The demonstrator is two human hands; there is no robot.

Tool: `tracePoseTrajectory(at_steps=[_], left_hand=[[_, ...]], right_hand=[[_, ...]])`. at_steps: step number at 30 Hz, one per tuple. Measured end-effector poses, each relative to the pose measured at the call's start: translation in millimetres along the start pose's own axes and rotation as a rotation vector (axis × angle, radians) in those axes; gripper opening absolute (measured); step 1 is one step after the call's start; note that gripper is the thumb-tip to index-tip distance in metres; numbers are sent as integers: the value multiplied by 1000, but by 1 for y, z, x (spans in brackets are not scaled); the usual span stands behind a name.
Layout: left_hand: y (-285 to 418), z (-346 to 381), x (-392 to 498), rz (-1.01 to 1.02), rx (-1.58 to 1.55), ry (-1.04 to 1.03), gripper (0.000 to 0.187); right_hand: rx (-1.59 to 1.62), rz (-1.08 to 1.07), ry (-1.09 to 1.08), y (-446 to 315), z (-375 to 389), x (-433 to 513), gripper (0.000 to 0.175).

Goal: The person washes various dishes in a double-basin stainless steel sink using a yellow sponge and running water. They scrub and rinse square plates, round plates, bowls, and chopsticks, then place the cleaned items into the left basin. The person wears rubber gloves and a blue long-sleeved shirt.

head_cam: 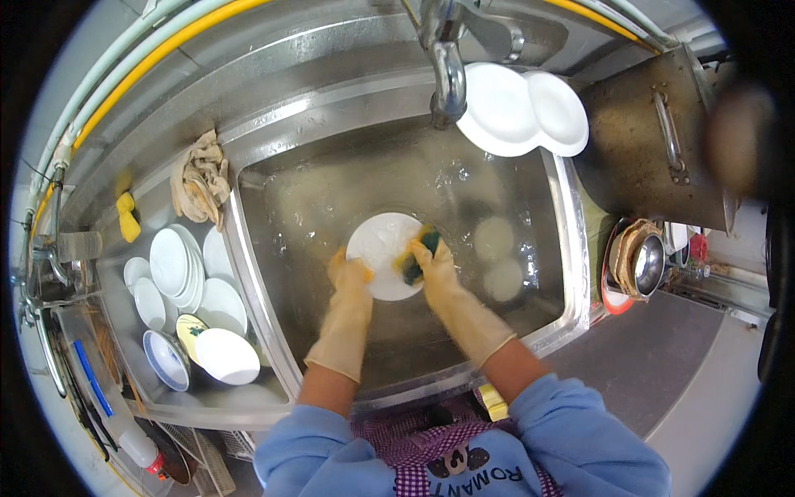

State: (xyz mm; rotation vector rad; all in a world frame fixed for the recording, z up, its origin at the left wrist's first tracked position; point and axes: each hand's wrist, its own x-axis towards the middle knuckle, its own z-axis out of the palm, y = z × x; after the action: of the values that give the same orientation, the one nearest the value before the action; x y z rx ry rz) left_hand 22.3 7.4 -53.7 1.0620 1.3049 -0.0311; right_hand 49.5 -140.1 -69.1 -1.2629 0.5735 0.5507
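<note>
A round white plate [380,248] is held over the water of a large stainless steel sink basin [397,348]. My left hand [349,273], in a pale rubber glove, grips its left rim. Gloved likewise, my right hand [436,264] presses a green and yellow scouring sponge [415,268] against the plate's right side. Thin suds or water lie on the plate's face. Two pale round shapes, probably dishes, show dimly under the cloudy water right of my right hand.
A metal faucet [448,87] overhangs the basin's back. White plates [497,112] rest on the back right corner beside a big metal pot [646,136]. In the left basin sit several plates and bowls [171,264]. A crumpled cloth [200,177] drapes the divider; metal bowls [648,264] stand right.
</note>
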Motion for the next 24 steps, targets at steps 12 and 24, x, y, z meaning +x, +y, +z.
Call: tracePoseTrajectory(at_steps=[12, 24], left_hand=[[12, -37, -6, -513, -617, -427, 72], [-11, -25, -18, -458, -507, -701, 51]], right_hand=[[-337, -451, -266, -26, -14, -34, 34], [-1643, -1006, -489, -54, -38, -39, 71]])
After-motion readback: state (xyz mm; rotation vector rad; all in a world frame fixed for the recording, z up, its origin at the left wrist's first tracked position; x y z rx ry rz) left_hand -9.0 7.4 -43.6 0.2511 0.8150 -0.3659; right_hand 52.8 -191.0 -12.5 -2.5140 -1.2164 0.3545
